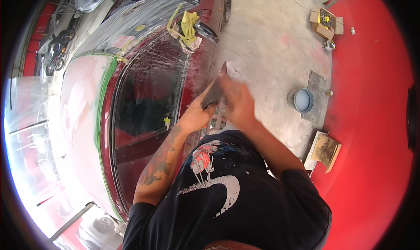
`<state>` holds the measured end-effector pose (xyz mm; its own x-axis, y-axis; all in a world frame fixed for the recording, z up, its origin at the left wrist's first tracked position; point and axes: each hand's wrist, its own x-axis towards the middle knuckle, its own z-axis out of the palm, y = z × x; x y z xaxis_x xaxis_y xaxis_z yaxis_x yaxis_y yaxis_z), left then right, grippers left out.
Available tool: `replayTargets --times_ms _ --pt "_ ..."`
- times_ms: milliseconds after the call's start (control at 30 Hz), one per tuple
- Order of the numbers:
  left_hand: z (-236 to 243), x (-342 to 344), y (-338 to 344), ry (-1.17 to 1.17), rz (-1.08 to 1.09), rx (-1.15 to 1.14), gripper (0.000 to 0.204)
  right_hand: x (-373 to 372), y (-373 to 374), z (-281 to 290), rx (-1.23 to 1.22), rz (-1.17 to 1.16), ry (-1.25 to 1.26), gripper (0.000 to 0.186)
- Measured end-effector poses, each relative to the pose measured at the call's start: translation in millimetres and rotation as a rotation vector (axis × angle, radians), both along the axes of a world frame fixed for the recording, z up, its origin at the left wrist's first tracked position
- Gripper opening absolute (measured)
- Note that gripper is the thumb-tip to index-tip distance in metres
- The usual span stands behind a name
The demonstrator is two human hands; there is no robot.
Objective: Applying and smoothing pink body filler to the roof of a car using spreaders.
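In front of my chest, beside the dark red car door, both hands are together on a folded piece of dark grey sandpaper [213, 96]. My left hand [197, 115] is closed on its near end, thumb along the sheet. Slightly blurred, my right hand [238, 100] grips it from the right, and a pointed brownish tip shows beyond the fingers. Just left of my hands is the car [194, 81], its side window [148, 86] streaked with whitish residue. A yellow-green cloth [189, 26] hangs by the side mirror [205, 31].
Green masking tape [105, 88] edges the whitish roof [81, 105]. On the concrete floor to the right stands a bucket [302, 100] of cloudy liquid. Along the red wall [372, 118] are an open cardboard box [323, 31], a can [328, 45] and a brown board [325, 149].
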<state>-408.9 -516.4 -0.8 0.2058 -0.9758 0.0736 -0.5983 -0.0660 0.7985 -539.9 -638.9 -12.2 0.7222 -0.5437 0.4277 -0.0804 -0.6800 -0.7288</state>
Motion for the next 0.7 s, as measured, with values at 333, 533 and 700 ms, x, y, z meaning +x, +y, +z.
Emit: replayTargets --times_ms 333,533,700 --pt "30 10 7 0.971 0.524 -0.044 0.022 -14 -49 -34 1.295 -0.167 -0.498 0.030" --pt "21 12 4 0.933 0.690 0.048 0.025 -9 -19 -28 1.097 -0.015 -0.384 0.039" --pt "27 19 1 0.794 0.758 0.006 0.026 -8 -5 8 0.857 0.037 -0.132 0.030"
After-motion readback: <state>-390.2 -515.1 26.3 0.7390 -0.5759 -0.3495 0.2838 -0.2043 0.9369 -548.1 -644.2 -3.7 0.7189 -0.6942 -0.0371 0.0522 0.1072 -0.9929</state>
